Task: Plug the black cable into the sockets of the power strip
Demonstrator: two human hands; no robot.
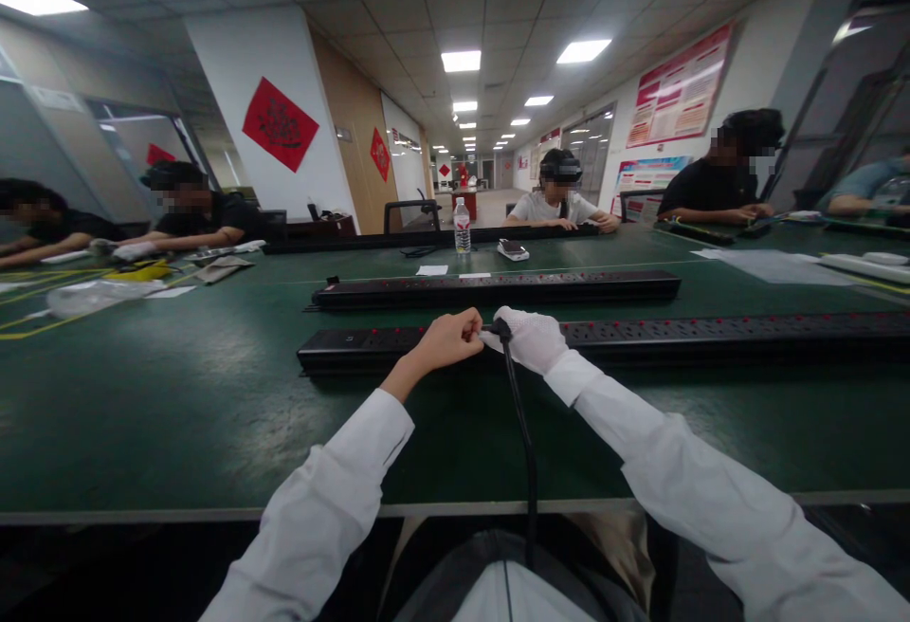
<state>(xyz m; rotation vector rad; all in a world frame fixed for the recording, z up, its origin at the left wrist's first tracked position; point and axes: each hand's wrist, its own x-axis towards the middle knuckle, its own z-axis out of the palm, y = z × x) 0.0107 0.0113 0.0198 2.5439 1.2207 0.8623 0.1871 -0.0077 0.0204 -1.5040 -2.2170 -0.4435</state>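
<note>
A long black power strip (640,336) with red switches lies across the green table (177,413) in front of me. My bare left hand (447,339) is closed in a pinch on the strip near its middle. My right hand (530,338), in a white glove, is wrapped round a black plug (500,327) whose cable (524,442) runs down toward my lap. The two hands touch each other at the plug. A second black power strip (498,288) lies parallel, a little farther away.
Several other people sit round the table, at the left, far middle and right. A water bottle (462,226), a small device (513,249), paper slips (431,270), a plastic bag (92,296) and a yellow item (138,271) lie on it. The table's front edge (177,514) is close to me.
</note>
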